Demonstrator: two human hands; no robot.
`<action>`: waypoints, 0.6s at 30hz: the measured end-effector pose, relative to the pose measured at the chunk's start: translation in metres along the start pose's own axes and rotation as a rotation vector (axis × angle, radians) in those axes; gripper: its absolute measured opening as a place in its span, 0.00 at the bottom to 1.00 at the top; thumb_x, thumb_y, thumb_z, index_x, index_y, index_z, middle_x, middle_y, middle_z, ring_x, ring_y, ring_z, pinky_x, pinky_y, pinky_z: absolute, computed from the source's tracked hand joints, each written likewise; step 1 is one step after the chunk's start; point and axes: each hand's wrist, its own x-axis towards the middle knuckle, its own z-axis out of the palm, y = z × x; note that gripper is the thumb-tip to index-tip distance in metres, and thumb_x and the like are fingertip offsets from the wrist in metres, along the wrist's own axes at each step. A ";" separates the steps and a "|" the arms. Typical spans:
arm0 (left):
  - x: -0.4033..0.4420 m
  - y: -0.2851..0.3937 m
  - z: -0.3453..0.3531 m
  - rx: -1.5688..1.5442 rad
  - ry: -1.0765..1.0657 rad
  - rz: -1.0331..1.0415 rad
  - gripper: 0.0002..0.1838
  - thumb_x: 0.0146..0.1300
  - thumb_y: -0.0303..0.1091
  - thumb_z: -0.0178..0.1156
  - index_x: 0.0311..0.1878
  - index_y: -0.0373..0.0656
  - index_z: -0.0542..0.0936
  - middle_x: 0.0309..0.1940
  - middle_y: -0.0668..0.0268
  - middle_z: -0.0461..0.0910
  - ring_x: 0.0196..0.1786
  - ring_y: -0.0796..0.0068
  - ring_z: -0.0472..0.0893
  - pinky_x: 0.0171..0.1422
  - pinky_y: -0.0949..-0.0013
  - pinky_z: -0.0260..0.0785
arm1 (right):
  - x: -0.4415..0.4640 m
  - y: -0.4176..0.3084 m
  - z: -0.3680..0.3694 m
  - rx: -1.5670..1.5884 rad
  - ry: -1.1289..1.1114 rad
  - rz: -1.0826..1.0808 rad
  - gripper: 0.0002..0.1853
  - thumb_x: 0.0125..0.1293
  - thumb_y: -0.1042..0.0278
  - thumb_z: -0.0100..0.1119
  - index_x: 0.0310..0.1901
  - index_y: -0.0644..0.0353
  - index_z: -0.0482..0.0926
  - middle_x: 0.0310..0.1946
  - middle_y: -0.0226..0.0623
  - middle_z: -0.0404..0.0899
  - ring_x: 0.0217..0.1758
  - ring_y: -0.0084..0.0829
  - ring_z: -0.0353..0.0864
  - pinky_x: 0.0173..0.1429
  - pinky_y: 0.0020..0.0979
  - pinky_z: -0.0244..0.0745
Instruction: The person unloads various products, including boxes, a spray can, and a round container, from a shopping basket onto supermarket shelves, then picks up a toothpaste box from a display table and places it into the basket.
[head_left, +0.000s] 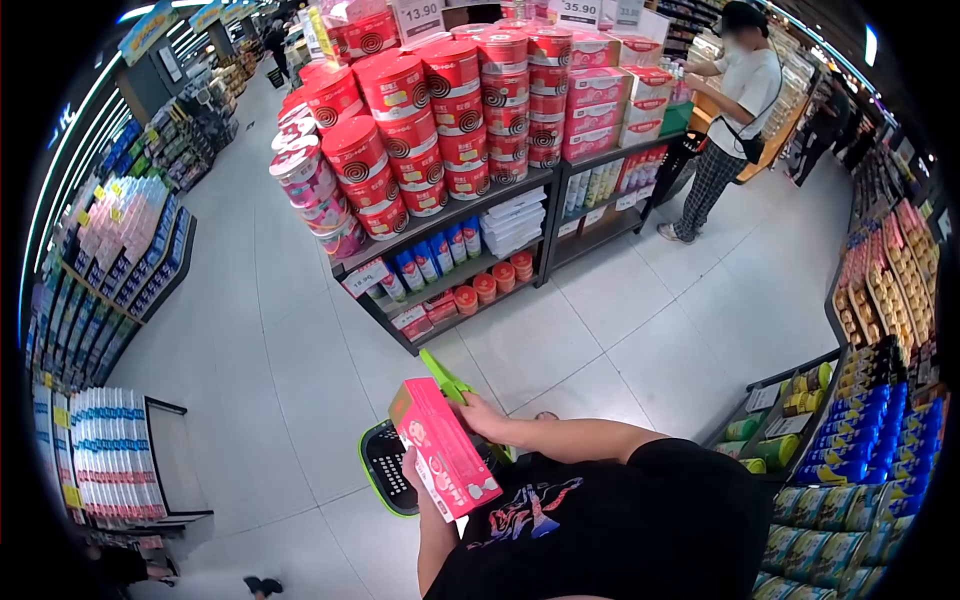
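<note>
Facing its printed panel up to the wearer, the pink carton (446, 447) sits right over the shopping basket (366, 468), front and centre! The left hand (412, 472) is clamped on the carton's near left edge, thumb and fingers taking the weight, probably so that the print can be read. Over to the right hand (484, 418): it's closed around the green handle (443, 373), right by the carton's other edge, likely keeping the basket hung below, out of the way.

Let's count it up: one carton in hand, one basket, one handle showing. Moving out, the display shelving (452, 207) runs two bays. Up top, red mosquito-coil canisters (398, 86), judging by those spirals, are piled in columns, presumably so shoppers spot them fast; too many overlap for a sure total. Beside them, pink boxes (597, 88) stand stacked, at least three high. Beneath, about five blue spray cans (425, 260) line up upright, and lower still, at least four red tubs (485, 288). Beyond the far bay stands one shopper (752, 85) in a white shirt!
</note>
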 end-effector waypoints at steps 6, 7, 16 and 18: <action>0.016 -0.020 0.029 0.066 -0.024 -0.029 0.31 0.66 0.50 0.50 0.66 0.38 0.68 0.54 0.53 0.79 0.51 0.54 0.82 0.57 0.53 0.76 | 0.005 0.009 -0.009 0.090 0.062 0.039 0.22 0.72 0.53 0.56 0.52 0.67 0.76 0.44 0.43 0.82 0.47 0.30 0.79 0.53 0.32 0.73; 0.016 -0.024 0.035 0.068 -0.018 -0.035 0.31 0.66 0.50 0.50 0.66 0.38 0.68 0.54 0.53 0.79 0.51 0.54 0.82 0.57 0.53 0.76 | 0.005 0.011 -0.011 0.113 0.074 -0.003 0.22 0.72 0.53 0.55 0.53 0.66 0.76 0.43 0.42 0.82 0.47 0.29 0.79 0.53 0.31 0.73; 0.004 -0.071 0.113 0.070 -0.122 -0.132 0.31 0.70 0.53 0.42 0.67 0.40 0.67 0.56 0.53 0.77 0.55 0.53 0.80 0.61 0.54 0.74 | -0.012 -0.028 -0.071 0.167 -0.017 -0.036 0.22 0.75 0.51 0.50 0.53 0.64 0.78 0.42 0.40 0.83 0.46 0.28 0.80 0.54 0.29 0.73; -0.002 -0.089 0.129 0.041 -0.021 -0.087 0.33 0.69 0.55 0.41 0.68 0.40 0.66 0.58 0.53 0.76 0.57 0.53 0.79 0.62 0.52 0.72 | -0.012 -0.035 -0.092 -0.079 -0.051 -0.148 0.23 0.76 0.52 0.48 0.56 0.65 0.77 0.44 0.40 0.83 0.52 0.33 0.81 0.58 0.33 0.72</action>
